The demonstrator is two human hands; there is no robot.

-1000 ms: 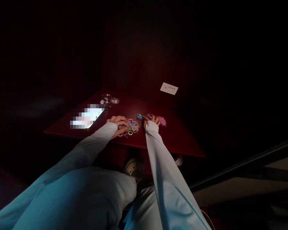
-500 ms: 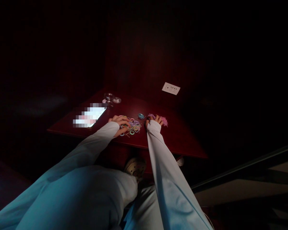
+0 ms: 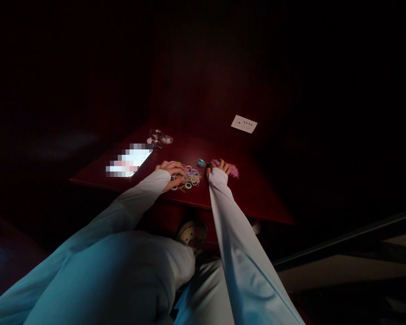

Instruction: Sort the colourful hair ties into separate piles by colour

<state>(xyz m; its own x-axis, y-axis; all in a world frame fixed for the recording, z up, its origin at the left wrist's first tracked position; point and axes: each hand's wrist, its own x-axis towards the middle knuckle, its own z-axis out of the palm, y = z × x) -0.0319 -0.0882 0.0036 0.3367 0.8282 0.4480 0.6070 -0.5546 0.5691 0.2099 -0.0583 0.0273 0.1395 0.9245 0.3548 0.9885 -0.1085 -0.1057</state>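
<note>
My left hand (image 3: 171, 172) rests over the left side of a loose pile of small coloured hair ties (image 3: 191, 175), its fingers spread and touching them. To the right, my right hand (image 3: 219, 168) lies with parted fingers on a pink and purple fluffy bundle (image 3: 233, 170), which it partly covers. Between the hands, slightly farther back, sits a small teal item (image 3: 200, 162) whose kind I cannot make out. Everything lies on a dark red tabletop (image 3: 253, 192).
A lit phone (image 3: 130, 163) with a blurred screen lies at the table's left. Behind it stand small clear containers (image 3: 160, 139). A white socket plate (image 3: 244, 124) is on the back wall. Below the front edge a clog-like shoe (image 3: 192, 234) shows.
The whole view has shifted slightly, so the table things appear a little farther right. Both hands keep nearly the same places on the hair ties and the fluffy bundle.
</note>
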